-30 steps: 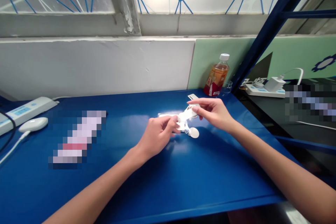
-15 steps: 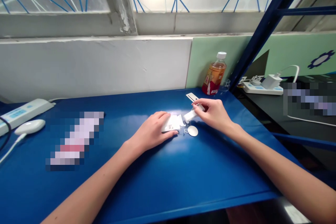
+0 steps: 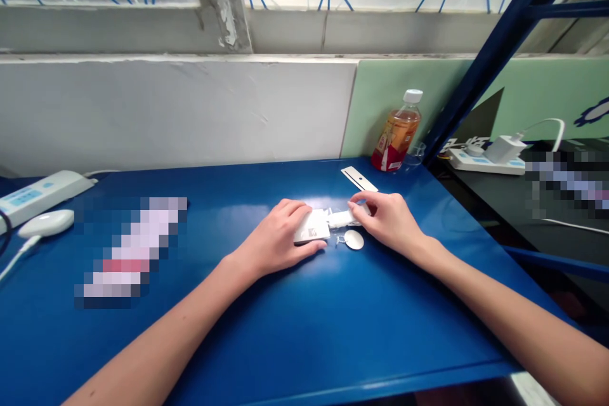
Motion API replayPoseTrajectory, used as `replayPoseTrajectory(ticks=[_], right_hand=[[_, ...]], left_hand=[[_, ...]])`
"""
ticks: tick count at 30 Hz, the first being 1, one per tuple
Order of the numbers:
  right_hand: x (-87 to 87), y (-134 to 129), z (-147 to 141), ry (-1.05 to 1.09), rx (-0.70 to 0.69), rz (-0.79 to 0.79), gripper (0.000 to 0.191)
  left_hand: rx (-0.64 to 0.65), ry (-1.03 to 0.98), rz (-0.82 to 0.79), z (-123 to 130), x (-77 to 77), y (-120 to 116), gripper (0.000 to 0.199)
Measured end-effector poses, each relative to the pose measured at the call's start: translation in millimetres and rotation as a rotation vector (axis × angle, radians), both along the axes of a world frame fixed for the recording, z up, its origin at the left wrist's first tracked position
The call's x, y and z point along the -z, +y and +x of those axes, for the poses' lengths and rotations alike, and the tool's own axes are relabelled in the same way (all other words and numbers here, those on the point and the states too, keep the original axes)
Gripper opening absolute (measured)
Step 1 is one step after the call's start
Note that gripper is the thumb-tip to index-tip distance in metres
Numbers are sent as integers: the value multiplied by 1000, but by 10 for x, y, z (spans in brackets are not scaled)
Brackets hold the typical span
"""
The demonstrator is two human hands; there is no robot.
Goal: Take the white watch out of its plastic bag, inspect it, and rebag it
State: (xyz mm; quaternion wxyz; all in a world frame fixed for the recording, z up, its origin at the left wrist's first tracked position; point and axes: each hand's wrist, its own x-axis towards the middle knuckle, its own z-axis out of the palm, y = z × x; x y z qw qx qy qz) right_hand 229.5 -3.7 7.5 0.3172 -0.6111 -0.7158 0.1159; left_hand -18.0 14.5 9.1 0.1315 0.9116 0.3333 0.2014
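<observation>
My left hand (image 3: 283, 235) is closed around a small flat white box (image 3: 311, 227) with a dark printed mark, resting on the blue desk (image 3: 266, 323). My right hand (image 3: 387, 219) pinches the right end of a white strip-like piece (image 3: 341, 219), whose left end reaches the box; its exact kind is unclear. In front of that piece lies a round white disc (image 3: 354, 240), with a small clear plastic bit (image 3: 339, 240) at its left. Just behind my right hand lies a flat white card (image 3: 359, 179) with a dark slot.
A bottle of amber drink (image 3: 396, 133) stands at the back right beside a blue metal post (image 3: 485, 63). At the left are a power strip (image 3: 45, 196), a white mouse-shaped device (image 3: 46, 224) with a cable, and a blurred-out flat object (image 3: 136, 247). Another power strip (image 3: 485, 161) lies right.
My right hand has moved down and toward me, bringing the white piece level with the box. The card behind it shows more fully. My left hand keeps its hold; the view shifted slightly.
</observation>
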Motion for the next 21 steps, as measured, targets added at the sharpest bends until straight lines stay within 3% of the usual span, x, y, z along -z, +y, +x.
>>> replayPoseTrajectory(ticks=[4,14,18,21], right_hand=[[-53,11,63,-162,-65,-80,15],[-66,36,122,-22,-229,-112,17],[-23,-9,31,6,-201,-108,20],[13,-35,-22,-136,-114,-73,27]], left_hand=[[79,44,-93,-104,-86,29,46],[96,-14,-126,-125,-24,63,45],[107,-37,-99,-63,-3,9,42],[106,-20,-63,-47,-2,0,42]])
